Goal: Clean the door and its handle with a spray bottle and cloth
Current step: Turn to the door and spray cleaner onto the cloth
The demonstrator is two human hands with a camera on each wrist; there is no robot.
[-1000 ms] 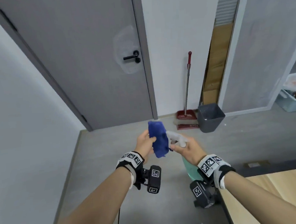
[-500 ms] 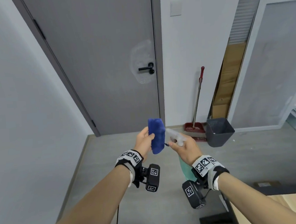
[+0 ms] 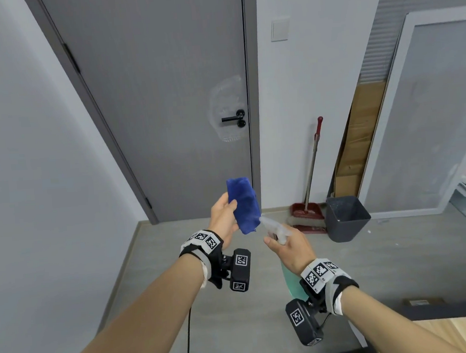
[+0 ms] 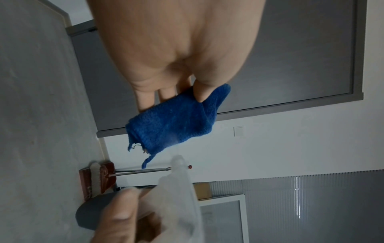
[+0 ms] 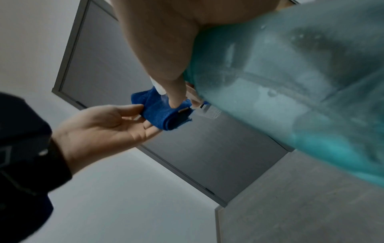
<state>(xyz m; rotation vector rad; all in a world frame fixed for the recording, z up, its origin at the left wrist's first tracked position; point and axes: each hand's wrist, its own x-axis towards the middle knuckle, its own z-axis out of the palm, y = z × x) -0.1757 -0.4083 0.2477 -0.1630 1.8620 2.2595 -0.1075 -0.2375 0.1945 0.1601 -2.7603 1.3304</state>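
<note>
A grey door (image 3: 165, 98) stands ahead with a black lever handle (image 3: 233, 118) near its right edge and a whitish smear around the handle. My left hand (image 3: 223, 215) holds a folded blue cloth (image 3: 243, 204) up, thumb pinching it against the fingers (image 4: 199, 92). My right hand (image 3: 289, 248) grips a spray bottle with a white head (image 3: 275, 227) and a teal body (image 5: 290, 82). Its nozzle points at the cloth from just beside it, and a faint mist shows at the nozzle tip.
A red broom and dustpan (image 3: 308, 209) lean against the white wall right of the door, beside a dark grey bin (image 3: 346, 218). A light switch (image 3: 279, 29) is on that wall. A wooden tabletop (image 3: 458, 334) sits at the lower right. Grey floor lies between me and the door.
The view has tilted up, so the door and handle sit lower in frame. The cloth has risen slightly and the spray nozzle has drawn a little back from it.
</note>
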